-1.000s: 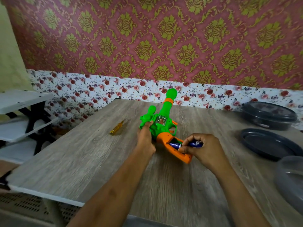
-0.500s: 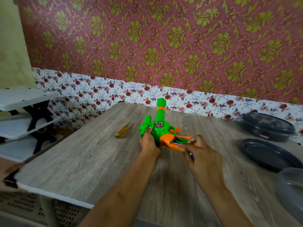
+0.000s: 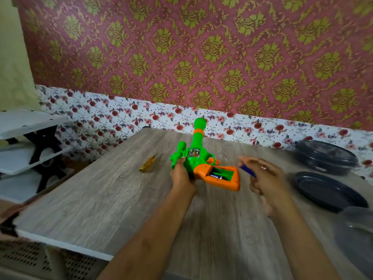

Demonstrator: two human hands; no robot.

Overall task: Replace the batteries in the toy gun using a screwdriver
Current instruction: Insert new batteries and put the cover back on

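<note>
I am watching the gun (image 3: 196,156) lying flat on the table (image 3: 101,199). Its barrel is pointing away toward the wall and its orange grip is angling back toward me and to the right. My left hand (image 3: 181,176) is wrapping its fingers round the green body and pinning it down.

The bay (image 3: 224,172) in the grip is sitting uncovered and facing up. A seated battery (image 3: 215,176) is filling the near slot, and the far slot is showing bare green plastic.

My right hand (image 3: 266,178) is hovering just right of the grip, clear of it. It is motion-blurred, but its fingers look to be pinching a blue battery (image 3: 247,171).

What matters next is alignment. The bay's long axis is running along the grip, up and to the right from me. The battery is slanting down and to the right, across that line. It is lying to the bay's right, so the right hand is the nearer one.

I am judging that it needs turning to match the slot before going in, polarity checked. The screwdriver (image 3: 148,164) is lying untouched left of the gun.
</note>
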